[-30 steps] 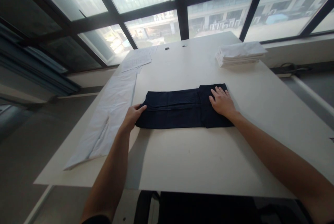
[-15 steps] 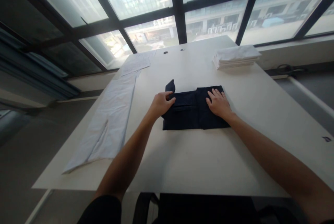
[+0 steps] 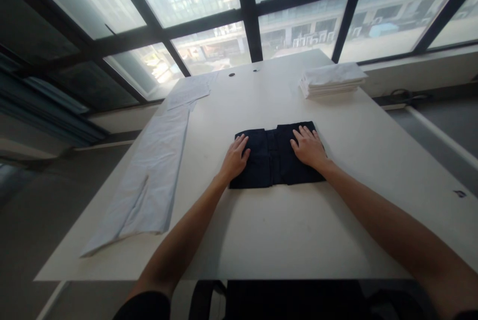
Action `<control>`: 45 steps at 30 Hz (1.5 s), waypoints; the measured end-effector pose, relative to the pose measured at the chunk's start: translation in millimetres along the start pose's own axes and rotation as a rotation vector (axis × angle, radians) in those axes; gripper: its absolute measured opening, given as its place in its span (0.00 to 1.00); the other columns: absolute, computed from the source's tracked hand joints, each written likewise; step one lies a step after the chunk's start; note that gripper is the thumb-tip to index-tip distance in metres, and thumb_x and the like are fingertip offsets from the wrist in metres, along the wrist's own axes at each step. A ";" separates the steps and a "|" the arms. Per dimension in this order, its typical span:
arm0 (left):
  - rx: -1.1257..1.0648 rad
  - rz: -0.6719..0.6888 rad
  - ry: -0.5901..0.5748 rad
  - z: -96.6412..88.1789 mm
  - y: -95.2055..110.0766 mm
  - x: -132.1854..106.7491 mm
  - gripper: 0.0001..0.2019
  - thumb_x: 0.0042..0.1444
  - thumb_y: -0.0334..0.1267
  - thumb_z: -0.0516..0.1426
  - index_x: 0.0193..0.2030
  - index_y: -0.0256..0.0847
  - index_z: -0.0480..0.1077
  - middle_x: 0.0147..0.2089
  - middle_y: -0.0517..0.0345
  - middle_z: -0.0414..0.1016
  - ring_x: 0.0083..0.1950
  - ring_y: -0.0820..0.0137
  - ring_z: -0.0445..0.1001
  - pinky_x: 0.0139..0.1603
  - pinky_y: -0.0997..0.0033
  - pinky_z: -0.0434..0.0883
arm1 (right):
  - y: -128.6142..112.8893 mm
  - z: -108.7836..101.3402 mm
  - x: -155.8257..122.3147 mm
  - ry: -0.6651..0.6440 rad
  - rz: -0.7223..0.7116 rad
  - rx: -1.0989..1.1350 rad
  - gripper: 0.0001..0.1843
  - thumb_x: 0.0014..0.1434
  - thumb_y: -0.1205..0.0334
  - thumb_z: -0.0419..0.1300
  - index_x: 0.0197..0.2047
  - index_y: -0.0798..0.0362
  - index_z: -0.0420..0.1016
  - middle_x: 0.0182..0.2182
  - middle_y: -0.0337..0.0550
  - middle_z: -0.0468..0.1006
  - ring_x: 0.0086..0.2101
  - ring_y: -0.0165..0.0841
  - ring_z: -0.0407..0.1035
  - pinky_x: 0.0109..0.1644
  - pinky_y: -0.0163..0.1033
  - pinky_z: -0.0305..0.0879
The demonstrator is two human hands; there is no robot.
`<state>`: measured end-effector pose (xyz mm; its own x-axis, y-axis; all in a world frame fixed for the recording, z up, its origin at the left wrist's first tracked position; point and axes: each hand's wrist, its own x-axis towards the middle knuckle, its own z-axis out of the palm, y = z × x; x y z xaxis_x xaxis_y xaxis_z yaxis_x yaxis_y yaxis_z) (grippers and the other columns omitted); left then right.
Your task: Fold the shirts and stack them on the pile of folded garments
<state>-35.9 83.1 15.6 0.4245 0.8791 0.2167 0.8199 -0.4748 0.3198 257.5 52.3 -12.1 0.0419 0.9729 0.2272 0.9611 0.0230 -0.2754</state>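
Observation:
A dark navy garment, folded into a compact rectangle, lies in the middle of the white table. My left hand rests flat on its left part with the fingers stretched out. On the right part lies my right hand, also flat with fingers spread. Neither hand grips the cloth; both press down on it.
A long white garment lies spread along the table's left edge. A stack of folded white cloth sits at the far right, by the window. Two small holes mark the table's far edge. Large windows stand behind.
My left hand lifted the garment's left end, carried it rightward over the middle and laid it down. The garment is now about half as long. My right hand stayed in place.

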 end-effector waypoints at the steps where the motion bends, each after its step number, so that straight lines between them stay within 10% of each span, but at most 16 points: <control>1: 0.057 0.017 -0.057 4.4 -0.6 -1.0 0.28 0.73 0.44 0.47 0.76 0.38 0.57 0.79 0.45 0.52 0.80 0.57 0.50 0.78 0.49 0.53 | 0.2 0.1 0.1 -0.001 0.001 -0.002 0.31 0.73 0.53 0.46 0.72 0.60 0.66 0.72 0.59 0.61 0.72 0.48 0.52 0.75 0.58 0.45; 13: 0.240 0.050 -0.329 16.4 21.6 16.7 0.35 0.73 0.59 0.39 0.81 0.47 0.45 0.82 0.48 0.38 0.82 0.48 0.37 0.77 0.37 0.46 | -2.6 -5.2 -1.5 -0.123 -0.080 -0.052 0.34 0.74 0.44 0.45 0.76 0.49 0.58 0.76 0.55 0.52 0.74 0.53 0.44 0.75 0.65 0.41; 28: 0.320 0.134 -0.172 40.3 50.3 22.9 0.31 0.75 0.49 0.37 0.79 0.40 0.51 0.81 0.54 0.45 0.81 0.56 0.44 0.77 0.40 0.51 | -50.6 -1.2 -24.4 -0.102 -0.167 -0.069 0.33 0.73 0.53 0.45 0.76 0.57 0.58 0.76 0.52 0.53 0.74 0.50 0.43 0.75 0.68 0.41; 45: 0.252 0.149 -0.161 40.0 73.2 2.5 0.31 0.75 0.47 0.39 0.77 0.32 0.55 0.79 0.44 0.52 0.80 0.58 0.48 0.78 0.46 0.51 | -34.7 -10.0 -15.4 -0.145 -0.255 -0.028 0.30 0.73 0.57 0.45 0.75 0.51 0.59 0.75 0.47 0.54 0.74 0.44 0.45 0.75 0.65 0.42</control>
<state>40.6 52.2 2.7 0.5854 0.8059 0.0891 0.8052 -0.5907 0.0527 226.2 34.3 3.3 -0.2392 0.9594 0.1494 0.9430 0.2663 -0.1998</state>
